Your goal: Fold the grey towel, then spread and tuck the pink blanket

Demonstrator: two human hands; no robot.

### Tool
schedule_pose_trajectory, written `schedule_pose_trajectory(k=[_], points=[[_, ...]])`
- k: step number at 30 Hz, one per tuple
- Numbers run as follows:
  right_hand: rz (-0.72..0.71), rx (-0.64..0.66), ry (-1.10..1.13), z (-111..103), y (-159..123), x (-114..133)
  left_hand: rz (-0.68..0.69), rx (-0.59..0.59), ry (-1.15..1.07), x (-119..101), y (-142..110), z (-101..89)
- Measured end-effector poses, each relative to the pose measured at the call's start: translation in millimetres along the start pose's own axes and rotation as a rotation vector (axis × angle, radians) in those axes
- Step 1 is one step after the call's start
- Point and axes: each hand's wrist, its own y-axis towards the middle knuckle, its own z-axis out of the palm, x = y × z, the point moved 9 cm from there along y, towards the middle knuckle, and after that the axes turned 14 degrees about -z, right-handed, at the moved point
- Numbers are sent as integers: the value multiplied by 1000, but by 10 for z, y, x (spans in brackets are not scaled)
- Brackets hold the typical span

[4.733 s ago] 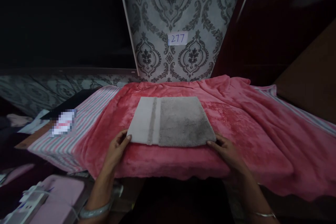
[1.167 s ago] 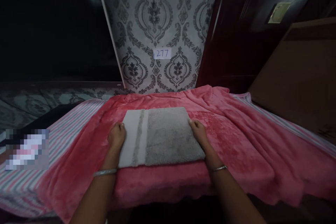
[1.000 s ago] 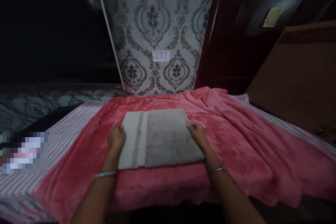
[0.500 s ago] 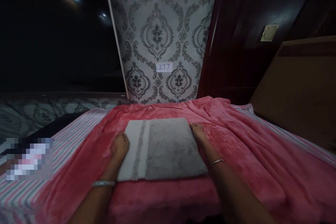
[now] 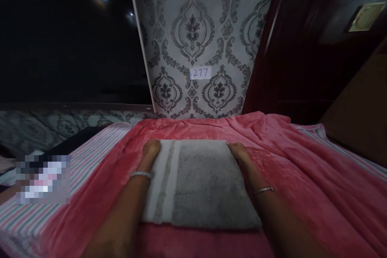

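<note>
A folded grey towel [image 5: 199,181] with a white band and a grey stripe along its left side lies flat on a pink plush blanket [image 5: 302,177]. My left hand [image 5: 151,149] sits at the towel's far left corner with its fingers curled on the edge. My right hand [image 5: 238,152] is at the far right corner, fingers curled onto that edge in the same way. Both forearms run along the towel's sides, each with a bangle at the wrist.
The blanket covers a striped sheet [image 5: 90,157] that shows at the left. Behind stands a grey damask wall panel [image 5: 196,28] with a paper label "277" [image 5: 200,73]. Dark wood furniture [image 5: 302,68] is at the right, and a pixelated object [image 5: 42,179] at the left.
Both hands have slid forward along the towel's sides, from its near corners to its far corners. The towel now lies closer under my view.
</note>
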Motion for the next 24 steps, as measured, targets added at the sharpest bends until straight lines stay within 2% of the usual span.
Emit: schedule_pose_trajectory(k=[3,7,14,18,24], points=[[-70,-10,-38,30,46,36,-36,28,75,49,26,103],[-155,-86,-98,-2,36,92,-15,6,98,85,5,104],[-155,-190,-288,-93,-81,161,20,-84,92,84,-33,54],[-131,-111,-484,-29,-106,205,21,-78,85,84,-22,70],[-116,-44,-474,14,-88,164,-6,-35,89,95,23,101]])
